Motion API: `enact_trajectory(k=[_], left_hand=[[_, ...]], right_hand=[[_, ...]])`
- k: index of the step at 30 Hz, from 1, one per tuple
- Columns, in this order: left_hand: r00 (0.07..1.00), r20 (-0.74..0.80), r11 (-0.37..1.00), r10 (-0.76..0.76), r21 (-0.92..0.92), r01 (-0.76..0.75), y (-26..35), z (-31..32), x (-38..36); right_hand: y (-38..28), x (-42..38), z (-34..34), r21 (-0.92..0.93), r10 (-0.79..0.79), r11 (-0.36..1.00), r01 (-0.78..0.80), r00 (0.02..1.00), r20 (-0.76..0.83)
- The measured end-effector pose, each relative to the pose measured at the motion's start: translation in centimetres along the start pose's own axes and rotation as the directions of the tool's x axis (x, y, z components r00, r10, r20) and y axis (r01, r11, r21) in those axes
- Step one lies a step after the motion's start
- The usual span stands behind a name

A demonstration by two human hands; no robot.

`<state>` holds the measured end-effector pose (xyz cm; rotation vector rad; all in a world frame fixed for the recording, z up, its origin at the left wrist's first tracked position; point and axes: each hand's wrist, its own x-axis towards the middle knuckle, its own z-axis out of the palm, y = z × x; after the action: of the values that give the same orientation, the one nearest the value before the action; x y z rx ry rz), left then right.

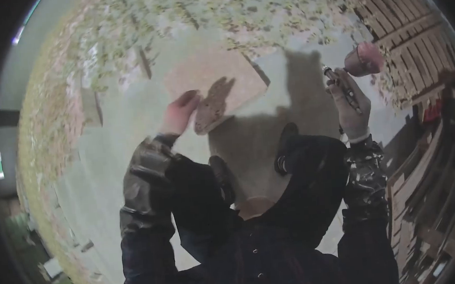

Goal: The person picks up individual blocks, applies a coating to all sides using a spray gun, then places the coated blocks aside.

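My left hand [179,113] is at the left edge of a flat pinkish board [239,80], with its fingers pressed together on that edge. A dark shadow falls across the board's near part beside these fingers, and their exact grip is partly hidden. In my right hand [353,107] is a metal spray gun [332,74], with the fingers wrapped round its handle. Its cup [361,60] holds something pink and is tilted to the right. The gun is apart from the board, off to its right.
My feet [286,138] are on the pale floor [112,155], just short of the board. Leaf-like litter [150,15] covers the far floor. Slatted wooden pallets [407,34] stand at the right, with stacked boards [426,191] nearer. Wood pieces [91,106] sit at the left.
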<state>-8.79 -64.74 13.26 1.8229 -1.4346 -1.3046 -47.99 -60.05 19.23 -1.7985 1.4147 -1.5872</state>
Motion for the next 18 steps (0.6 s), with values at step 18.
enact_trajectory(k=[18], left_hand=[[0.968, -0.081, -0.131, -0.236, 0.990, 0.051, -13.6, 36.7, 44.1]], right_hand=[[6.3, 5.9, -3.9, -0.407, 0.442, 0.829, -0.385, 0.895, 0.054]])
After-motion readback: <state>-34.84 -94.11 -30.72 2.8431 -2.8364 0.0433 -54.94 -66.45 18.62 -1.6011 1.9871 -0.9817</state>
